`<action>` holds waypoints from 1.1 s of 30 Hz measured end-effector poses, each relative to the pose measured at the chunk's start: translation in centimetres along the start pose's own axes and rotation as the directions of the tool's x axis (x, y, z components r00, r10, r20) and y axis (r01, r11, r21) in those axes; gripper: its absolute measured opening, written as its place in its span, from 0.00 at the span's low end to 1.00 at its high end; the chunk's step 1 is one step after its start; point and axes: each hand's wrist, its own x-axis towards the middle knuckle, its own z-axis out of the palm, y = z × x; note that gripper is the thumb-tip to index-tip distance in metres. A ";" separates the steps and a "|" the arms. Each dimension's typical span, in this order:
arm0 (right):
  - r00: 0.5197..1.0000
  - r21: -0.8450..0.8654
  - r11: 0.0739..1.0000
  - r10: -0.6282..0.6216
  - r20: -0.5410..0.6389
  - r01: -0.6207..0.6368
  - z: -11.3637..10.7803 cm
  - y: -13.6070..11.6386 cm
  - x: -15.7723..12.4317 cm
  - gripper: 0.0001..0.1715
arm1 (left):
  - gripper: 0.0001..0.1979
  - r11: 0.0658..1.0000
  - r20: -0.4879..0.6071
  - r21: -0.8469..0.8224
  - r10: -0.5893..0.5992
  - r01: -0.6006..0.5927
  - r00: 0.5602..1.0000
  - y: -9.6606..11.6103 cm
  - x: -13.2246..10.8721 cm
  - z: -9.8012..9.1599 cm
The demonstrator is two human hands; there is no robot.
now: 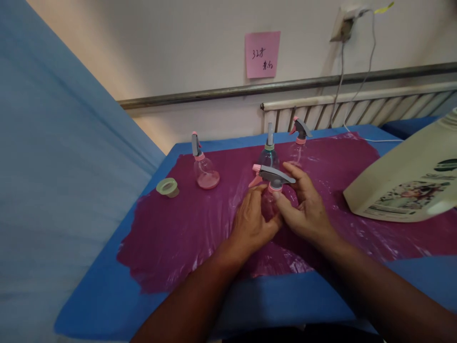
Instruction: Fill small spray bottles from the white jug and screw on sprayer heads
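In the middle of the head view stands a clear spray bottle (270,202) with a grey and pink trigger head, its pink nozzle pointing left. My left hand (253,218) wraps round the bottle's body from the left. On the other side, my right hand (303,207) has its thumb against the pink collar, with the index finger stretched up beside the trigger head. My hands cover much of the bottle's lower part. Just behind stand a spray bottle with a green collar (269,156) and another with a pink collar (298,151).
Left of my hands stands a spray bottle with pink liquid (207,178), beside a pale green funnel-like cup (167,187). A large cream jug (403,176) leans at the right. Purple plastic sheeting (171,243) covers the blue table (93,295). A blue curtain (67,143) hangs left.
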 end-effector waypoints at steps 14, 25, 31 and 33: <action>0.998 0.015 1.000 0.000 -0.062 0.001 0.5 0.5 0.0 0.47 | 0.31 1.000 0.017 0.014 0.011 -0.011 1.000 0.1 0.0 -0.1; 0.998 0.016 1.000 -0.001 -0.062 0.002 0.4 0.4 0.1 0.45 | 0.29 1.000 0.028 -0.005 -0.007 0.007 1.000 0.5 0.1 -0.3; 0.999 0.047 0.999 -0.024 -0.027 0.025 0.2 0.3 0.0 0.44 | 0.28 1.000 0.045 -0.009 -0.027 0.027 0.999 0.7 0.1 -0.4; 1.000 0.033 0.999 -0.016 -0.020 0.017 0.2 0.1 -0.1 0.45 | 0.29 1.000 0.046 -0.009 -0.029 0.030 0.999 0.7 0.1 -0.4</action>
